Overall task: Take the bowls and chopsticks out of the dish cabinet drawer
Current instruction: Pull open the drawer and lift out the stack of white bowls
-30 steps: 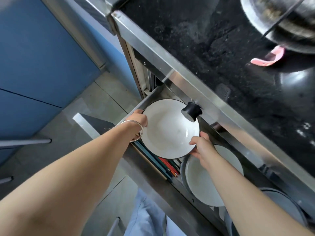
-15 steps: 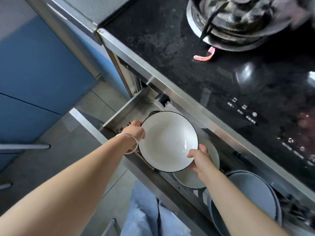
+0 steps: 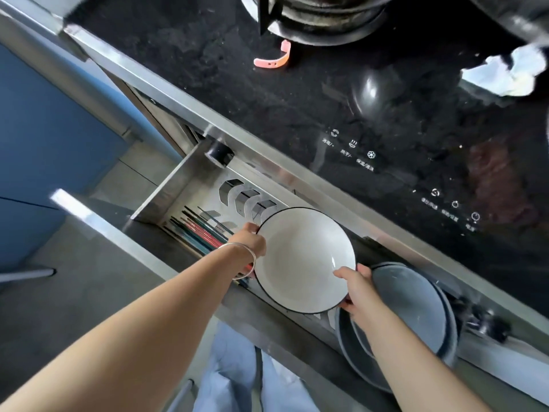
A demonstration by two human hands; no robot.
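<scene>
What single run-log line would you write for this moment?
phase: lifting out | held: white bowl | left hand on rim | right hand on rim | chopsticks in drawer

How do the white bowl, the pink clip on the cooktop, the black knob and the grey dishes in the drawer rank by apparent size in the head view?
1. white bowl and grey dishes: look alike, not ranked
2. pink clip
3. black knob

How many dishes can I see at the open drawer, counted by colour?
white bowl: 1
grey dishes: 2
total: 3
</scene>
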